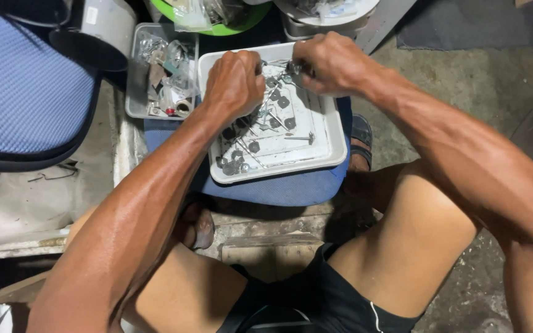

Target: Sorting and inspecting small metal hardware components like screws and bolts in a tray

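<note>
— What did the white tray (331, 132) hold?

— Loose metal hardware: dark hexagonal nuts (284, 102) scattered across the middle, a heap of nuts and washers (234, 163) in the near left corner, and one bolt (298, 138) lying on its side towards the right wall. The tray sat on a blue stool (279, 188) between the person's knees.

— And the hands?

— Both were over the far end of the tray, close together but not touching. The left hand (234, 80) was curled into a fist; I could not tell what it gripped. The right hand (331, 61) was closed as well, its fingertips pinching a small metal piece (292, 66), too small to name, just above the tray's far rim.

— Any other containers?

— A clear plastic box (132, 92) stood just beside the tray on the left, packed with mixed scraps, small bags and a roll of tape (183, 108). Behind it lay a green dish (232, 26) with bagged parts. A blue padded seat (26, 80) filled the left side.
</note>
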